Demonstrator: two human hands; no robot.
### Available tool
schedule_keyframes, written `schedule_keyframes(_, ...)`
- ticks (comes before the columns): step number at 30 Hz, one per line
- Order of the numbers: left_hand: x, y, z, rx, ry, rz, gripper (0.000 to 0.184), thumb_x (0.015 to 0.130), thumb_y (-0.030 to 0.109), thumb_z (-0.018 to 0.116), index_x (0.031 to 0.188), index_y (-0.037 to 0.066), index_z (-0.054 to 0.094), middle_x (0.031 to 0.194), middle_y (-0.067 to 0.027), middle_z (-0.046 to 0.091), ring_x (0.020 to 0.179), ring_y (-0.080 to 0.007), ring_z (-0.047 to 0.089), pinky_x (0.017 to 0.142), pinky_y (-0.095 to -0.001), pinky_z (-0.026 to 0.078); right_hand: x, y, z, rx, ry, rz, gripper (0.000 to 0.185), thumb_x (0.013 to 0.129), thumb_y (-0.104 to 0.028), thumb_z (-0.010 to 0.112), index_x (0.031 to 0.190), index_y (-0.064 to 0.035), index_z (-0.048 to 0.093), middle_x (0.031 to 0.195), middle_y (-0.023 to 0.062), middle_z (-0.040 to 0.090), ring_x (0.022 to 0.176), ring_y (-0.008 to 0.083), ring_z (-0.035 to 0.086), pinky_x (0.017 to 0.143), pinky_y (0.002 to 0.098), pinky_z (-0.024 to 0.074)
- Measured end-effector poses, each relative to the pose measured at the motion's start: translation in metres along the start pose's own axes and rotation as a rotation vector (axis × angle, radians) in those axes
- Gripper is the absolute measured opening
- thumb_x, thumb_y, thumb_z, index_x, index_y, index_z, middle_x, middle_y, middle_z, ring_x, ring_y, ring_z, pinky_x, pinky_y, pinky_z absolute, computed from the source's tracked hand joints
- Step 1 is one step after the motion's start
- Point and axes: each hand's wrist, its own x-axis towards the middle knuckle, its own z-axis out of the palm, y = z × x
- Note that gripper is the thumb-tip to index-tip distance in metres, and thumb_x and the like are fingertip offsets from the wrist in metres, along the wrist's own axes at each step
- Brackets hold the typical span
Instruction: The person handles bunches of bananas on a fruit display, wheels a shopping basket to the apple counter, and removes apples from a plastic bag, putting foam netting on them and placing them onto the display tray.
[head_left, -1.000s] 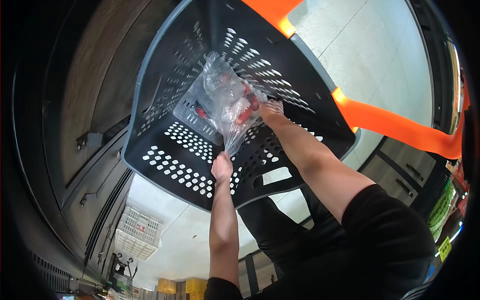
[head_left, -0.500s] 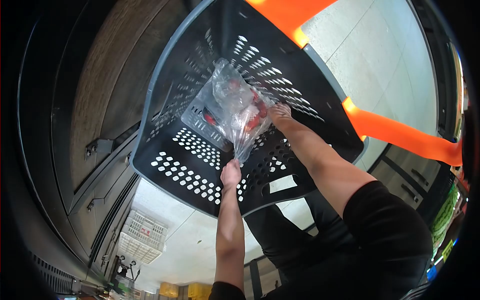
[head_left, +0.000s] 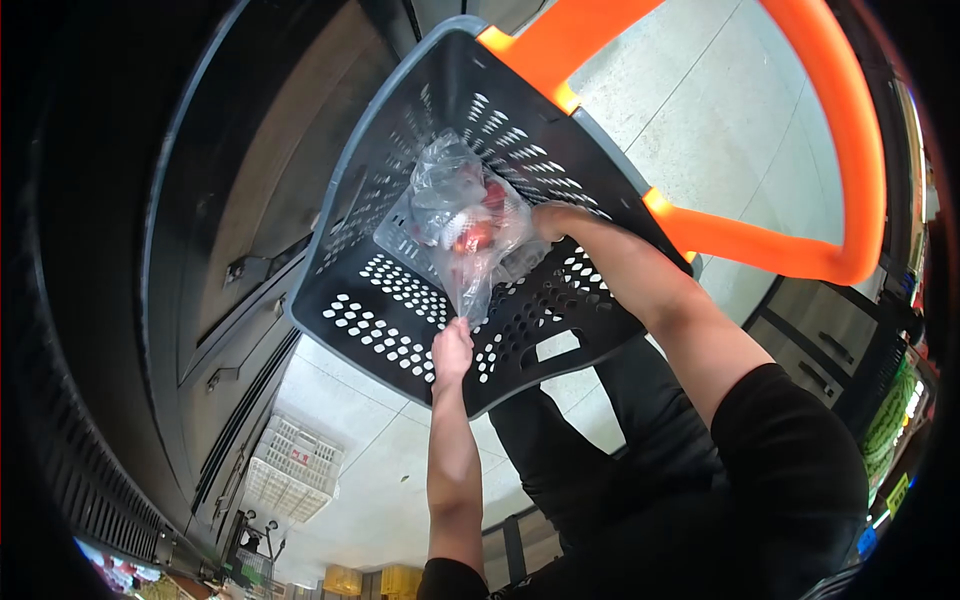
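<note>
A clear plastic bag [head_left: 462,262] with red, round fruit [head_left: 474,238] in it lies low inside a deep black shopping basket [head_left: 590,310]. White netting shows around part of the fruit. My left hand [head_left: 453,350] is closed on the bag's gathered end and pulls it taut towards me. At the bag's right side, my right hand [head_left: 550,220] reaches down into the basket; its fingers are hidden against the bag. Under the bag shows a clear plastic container [head_left: 396,236], mostly covered.
The basket's orange handle [head_left: 860,150] stands out to the right. Dark cabinets with metal handles [head_left: 240,270] run close along the left. A white crate [head_left: 295,465] stands on the tiled floor, with yellow bins [head_left: 400,580] at the bottom edge. Watermelons [head_left: 888,425] are at the far right.
My left hand keeps its hold on the bag's end. My right hand has slipped farther behind the bag, and the fruit has shifted. The orange handle shows more fully as the view moves.
</note>
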Motion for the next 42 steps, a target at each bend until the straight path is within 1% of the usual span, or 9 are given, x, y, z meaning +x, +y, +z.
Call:
schedule_keyframes(9,-0.009,0.013,-0.078,-0.443,-0.034,-0.003,0.04,0.102,0.029,0.042,0.081,0.001,0.061,0.064,-0.0049,0.063,0.058,-0.0091,0.054,0.059,-0.0281,0.045,-0.052,-0.023,-0.05,0.279,0.143,-0.154,0.033,0.08,-0.026,0.065,0.094,0.0036,0.069,0.096,0.0252,0.067,0.092,0.0364,0.066,0.082,0.0419,0.05)
schedule_keyframes(12,-0.043,0.032,-0.095,-0.568,0.007,-0.024,0.039,0.102,0.029,0.043,0.078,0.003,0.059,0.064,-0.0058,0.063,0.058,-0.0105,0.056,0.058,-0.028,0.045,-0.09,-0.025,-0.063,0.419,0.055,-0.187,0.032,0.082,-0.025,0.065,0.094,0.0038,0.069,0.086,0.0219,0.068,0.082,0.0296,0.066,0.076,0.0406,0.0495)
schedule_keyframes(16,-0.095,0.032,-0.103,-0.646,-0.005,0.018,0.038,0.102,0.029,0.042,0.081,0.003,0.06,0.065,-0.0042,0.062,0.059,-0.0099,0.055,0.059,-0.0266,0.044,-0.153,-0.032,-0.064,0.664,0.057,-0.311,0.027,0.089,-0.021,0.062,0.079,0.0036,0.064,0.059,0.0043,0.052,0.058,0.0135,0.046,0.056,0.0348,0.0401)
schedule_keyframes(18,-0.133,0.046,-0.119,-0.623,0.024,0.003,0.036,0.102,0.027,0.042,0.091,0.001,0.065,0.069,-0.0046,0.062,0.062,-0.0112,0.055,0.064,-0.0283,0.045,-0.2,-0.042,-0.076,0.758,0.058,-0.32,0.022,0.088,-0.016,0.06,0.081,0.0037,0.064,0.064,0.0031,0.053,0.061,0.0135,0.048,0.058,0.0347,0.0406)
schedule_keyframes(24,-0.27,0.119,-0.192,-0.531,0.222,0.055,0.035,0.099,0.021,0.047,0.073,0.002,0.062,0.064,-0.0059,0.057,0.066,-0.0168,0.055,0.07,-0.0319,0.044,-0.337,-0.069,-0.103,1.028,-0.024,-0.633,0.026,0.101,-0.023,0.051,0.089,-0.004,0.063,0.064,-0.006,0.045,0.057,0.0047,0.039,0.051,0.0248,0.0331)
schedule_keyframes(26,-0.326,0.149,-0.216,-0.534,0.302,0.194,0.035,0.097,0.016,0.046,0.067,0.003,0.058,0.062,-0.0061,0.055,0.067,-0.0197,0.055,0.087,-0.0353,0.043,-0.4,-0.085,-0.125,1.095,-0.072,-0.64,0.025,0.101,-0.023,0.05,0.09,-0.0044,0.063,0.064,-0.0064,0.044,0.058,0.0048,0.038,0.052,0.0242,0.0336)
schedule_keyframes(28,-0.38,0.168,-0.235,-0.522,0.374,0.259,0.035,0.097,0.014,0.044,0.066,0.004,0.056,0.061,-0.0051,0.055,0.067,-0.0195,0.055,0.096,-0.0391,0.039,-0.455,-0.096,-0.14,1.152,-0.159,-0.64,0.023,0.101,-0.021,0.05,0.09,-0.0044,0.062,0.066,-0.0059,0.046,0.061,0.005,0.04,0.055,0.0233,0.0351)
schedule_keyframes(32,-0.476,0.206,-0.251,-0.63,0.618,0.431,0.035,0.095,0.013,0.042,0.064,0.004,0.056,0.062,-0.0029,0.058,0.065,-0.0177,0.056,0.111,-0.0505,0.028,-0.533,-0.118,-0.15,0.92,0.305,-1.011,0.019,0.097,-0.016,0.053,0.087,-0.0008,0.059,0.081,0.0035,0.052,0.08,0.0159,0.049,0.076,0.03,0.0417)
schedule_keyframes(42,-0.595,0.235,-0.232,-1.354,0.884,0.575,0.044,0.098,0.024,0.046,0.069,-0.005,0.06,0.055,-0.0067,0.058,0.053,-0.017,0.054,0.102,-0.0477,0.038,-0.599,-0.2,-0.147,1.0,0.765,-1.37,0.023,0.098,-0.015,0.052,0.082,0.0004,0.059,0.127,0.0137,0.046,0.125,0.0276,0.041,0.109,0.0432,0.0277)
